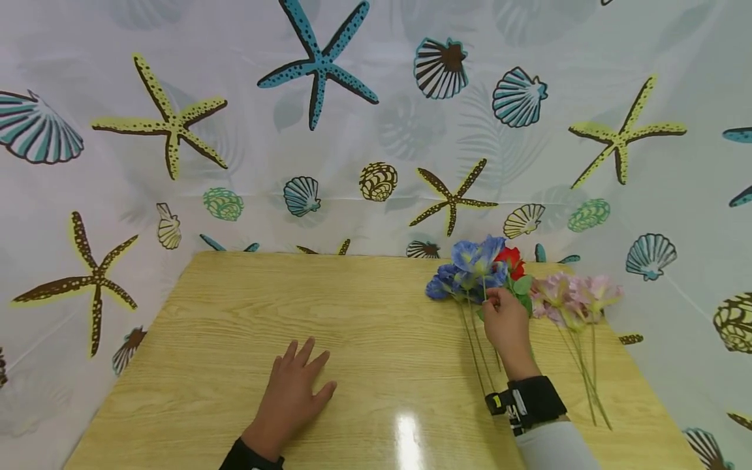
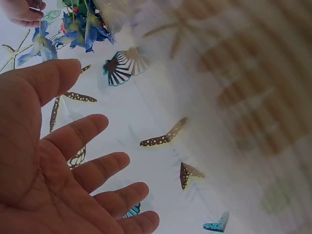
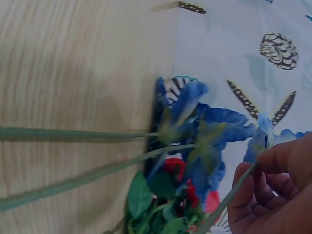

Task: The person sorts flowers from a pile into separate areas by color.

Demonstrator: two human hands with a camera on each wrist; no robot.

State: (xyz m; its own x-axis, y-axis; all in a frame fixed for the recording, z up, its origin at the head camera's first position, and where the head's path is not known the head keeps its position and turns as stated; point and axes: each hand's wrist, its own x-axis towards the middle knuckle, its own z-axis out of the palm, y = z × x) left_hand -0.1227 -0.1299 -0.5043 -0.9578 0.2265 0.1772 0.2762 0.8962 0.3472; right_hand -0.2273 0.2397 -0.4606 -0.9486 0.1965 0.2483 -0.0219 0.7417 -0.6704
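Note:
My right hand pinches the green stem of a blue artificial flower between thumb and fingers, just under its bloom. More blue flowers lie beside it at the back right of the table, their long stems pointing toward me. A red flower with green leaves sits close behind the hand. On the table's left half, my left hand is spread flat and holds nothing. In the left wrist view the fingers of that hand are straight and apart.
Pink flowers with long stems lie at the right edge of the wooden table. A white cloth printed with starfish and shells hangs behind the table and along both sides.

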